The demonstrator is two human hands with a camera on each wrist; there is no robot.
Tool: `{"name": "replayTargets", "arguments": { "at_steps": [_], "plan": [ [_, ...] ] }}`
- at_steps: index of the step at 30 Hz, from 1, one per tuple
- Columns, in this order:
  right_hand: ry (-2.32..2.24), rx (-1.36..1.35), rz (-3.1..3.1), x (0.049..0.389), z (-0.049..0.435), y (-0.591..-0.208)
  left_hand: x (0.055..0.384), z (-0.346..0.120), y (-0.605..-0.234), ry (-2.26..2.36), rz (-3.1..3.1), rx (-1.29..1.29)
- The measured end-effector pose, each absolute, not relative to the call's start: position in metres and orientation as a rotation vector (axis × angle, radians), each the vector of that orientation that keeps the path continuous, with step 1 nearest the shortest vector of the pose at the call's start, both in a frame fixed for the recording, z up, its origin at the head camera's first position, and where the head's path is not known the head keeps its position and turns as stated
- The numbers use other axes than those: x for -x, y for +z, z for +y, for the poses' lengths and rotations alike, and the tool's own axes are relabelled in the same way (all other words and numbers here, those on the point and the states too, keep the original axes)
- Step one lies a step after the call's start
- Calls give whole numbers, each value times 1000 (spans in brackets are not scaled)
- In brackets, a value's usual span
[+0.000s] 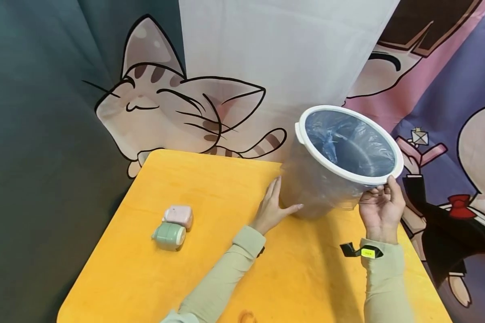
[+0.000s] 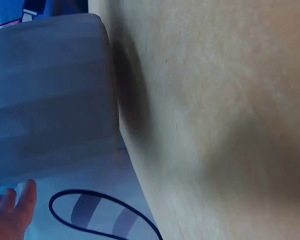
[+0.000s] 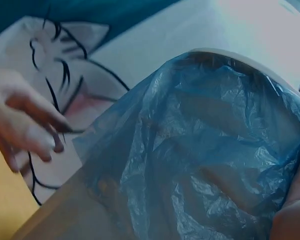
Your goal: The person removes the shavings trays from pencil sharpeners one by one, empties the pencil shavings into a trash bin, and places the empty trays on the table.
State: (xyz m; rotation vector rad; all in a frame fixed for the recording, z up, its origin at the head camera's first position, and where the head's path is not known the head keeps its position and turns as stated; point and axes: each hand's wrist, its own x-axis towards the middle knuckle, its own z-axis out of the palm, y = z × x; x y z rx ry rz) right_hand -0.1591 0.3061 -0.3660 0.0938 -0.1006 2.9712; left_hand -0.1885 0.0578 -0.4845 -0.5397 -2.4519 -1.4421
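A: What is hung at the back?
B: A printed cloth (image 1: 157,121) is hung behind the bin (image 1: 301,179); a yellow table (image 1: 125,278) is seen under the bin and out to its left.
A: How is the bin held?
B: It is held tilted; whether the table is touched by its base cannot be told. It is lined with a blue plastic bag (image 1: 353,143), folded out over the white rim (image 1: 365,180).
A: And the hands?
B: The rim is pinched by the right hand (image 1: 384,213), at the bin's near right. The left hand (image 1: 268,211) is held just left of the bin, fingers straight, thumb spread; contact cannot be told.
A: Anything smaller?
B: A pink container (image 1: 180,216) and a green container (image 1: 169,236) are laid side by side, well left of the bin.
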Motion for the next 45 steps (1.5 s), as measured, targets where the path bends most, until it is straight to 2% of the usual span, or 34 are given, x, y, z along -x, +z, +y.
{"name": "replayTargets", "arguments": {
  "at_steps": [22,45],
  "plan": [
    [3139,-153,-286,158,210,-374,174,-8,-489,-1430,-2337,269],
    [3140,-131,-479,166,162,-376,171,-46,-509,-1523,-2255,190]
  ]
}}
